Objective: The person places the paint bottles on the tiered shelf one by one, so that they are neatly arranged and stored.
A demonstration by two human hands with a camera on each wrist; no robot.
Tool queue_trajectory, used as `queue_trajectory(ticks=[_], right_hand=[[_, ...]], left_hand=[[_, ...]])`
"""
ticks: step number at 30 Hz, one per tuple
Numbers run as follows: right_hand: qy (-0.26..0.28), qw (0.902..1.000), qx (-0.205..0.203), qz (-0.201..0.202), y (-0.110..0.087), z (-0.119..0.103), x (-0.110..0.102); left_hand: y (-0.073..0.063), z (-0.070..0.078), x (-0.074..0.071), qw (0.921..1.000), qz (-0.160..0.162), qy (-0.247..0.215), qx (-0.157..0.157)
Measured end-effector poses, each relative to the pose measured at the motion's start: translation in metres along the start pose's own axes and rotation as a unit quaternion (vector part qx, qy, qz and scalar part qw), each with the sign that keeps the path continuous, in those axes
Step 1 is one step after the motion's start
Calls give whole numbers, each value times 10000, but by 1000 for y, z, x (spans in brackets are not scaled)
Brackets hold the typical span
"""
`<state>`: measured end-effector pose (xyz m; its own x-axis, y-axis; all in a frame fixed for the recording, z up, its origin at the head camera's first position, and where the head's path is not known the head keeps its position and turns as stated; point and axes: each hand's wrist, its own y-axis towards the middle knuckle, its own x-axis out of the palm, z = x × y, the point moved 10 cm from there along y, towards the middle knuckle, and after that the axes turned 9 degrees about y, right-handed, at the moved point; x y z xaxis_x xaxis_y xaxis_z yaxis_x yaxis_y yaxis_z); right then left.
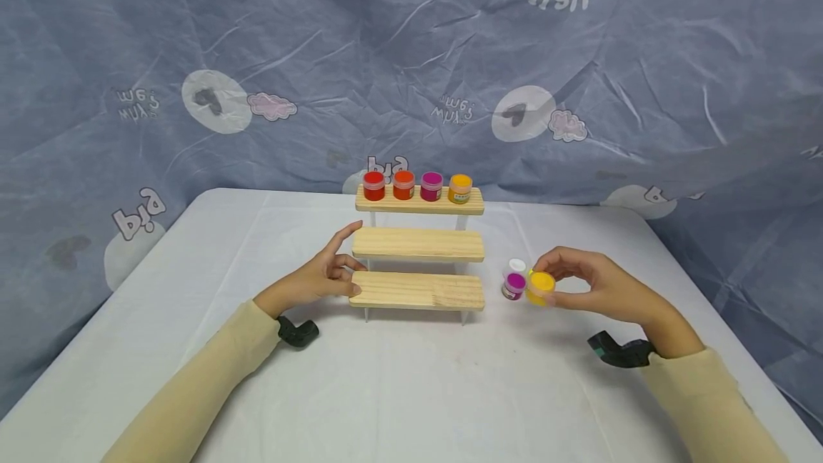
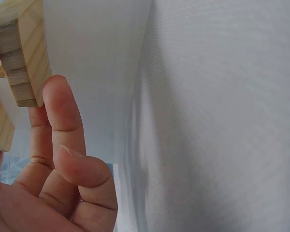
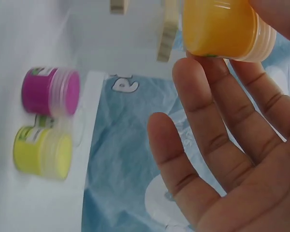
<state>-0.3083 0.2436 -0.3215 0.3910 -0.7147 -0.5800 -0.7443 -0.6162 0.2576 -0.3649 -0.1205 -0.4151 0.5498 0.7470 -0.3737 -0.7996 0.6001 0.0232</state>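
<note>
A three-tier wooden display stand (image 1: pixel 418 243) stands on the table. My left hand (image 1: pixel 324 271) holds its left side, the thumb on the lowest board and the index finger reaching to the middle board's end. In the left wrist view, fingers (image 2: pixel 63 111) touch a board's end (image 2: pixel 19 58). Right of the stand, my right hand (image 1: pixel 594 284) grips a yellow-orange paint jar (image 3: pixel 220 29) between thumb and fingers, lifted off the table. Close by stand a purple jar (image 1: pixel 514 286), a white-lidded jar (image 1: pixel 516 266) and a yellow jar (image 3: pixel 41 152), mostly hidden in the head view.
Several jars line the top board: a red jar (image 1: pixel 374 186), an orange-red jar (image 1: pixel 403 185), a purple-lidded jar (image 1: pixel 431 186) and an orange jar (image 1: pixel 460 189). A white cloth (image 1: pixel 398 391) covers the table. Behind it hangs a printed blue-grey curtain (image 1: pixel 386 56).
</note>
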Motion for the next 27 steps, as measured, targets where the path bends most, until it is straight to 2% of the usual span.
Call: queue_trajectory(ticks=[7, 16, 21, 27], right_hand=[[-127, 9994, -308, 66, 18, -18, 9], [98, 9974, -691, -155, 45, -32, 27], [254, 9977, -594, -185, 63, -34, 36], [542, 9979, -272, -205, 86, -29, 50]], left_hand=[[0, -1, -2, 10000, 7, 26, 16], [0, -1, -2, 10000, 25, 20, -10], [1, -1, -2, 10000, 28, 49, -2], [1, -3, -2, 10000, 9, 45, 23]])
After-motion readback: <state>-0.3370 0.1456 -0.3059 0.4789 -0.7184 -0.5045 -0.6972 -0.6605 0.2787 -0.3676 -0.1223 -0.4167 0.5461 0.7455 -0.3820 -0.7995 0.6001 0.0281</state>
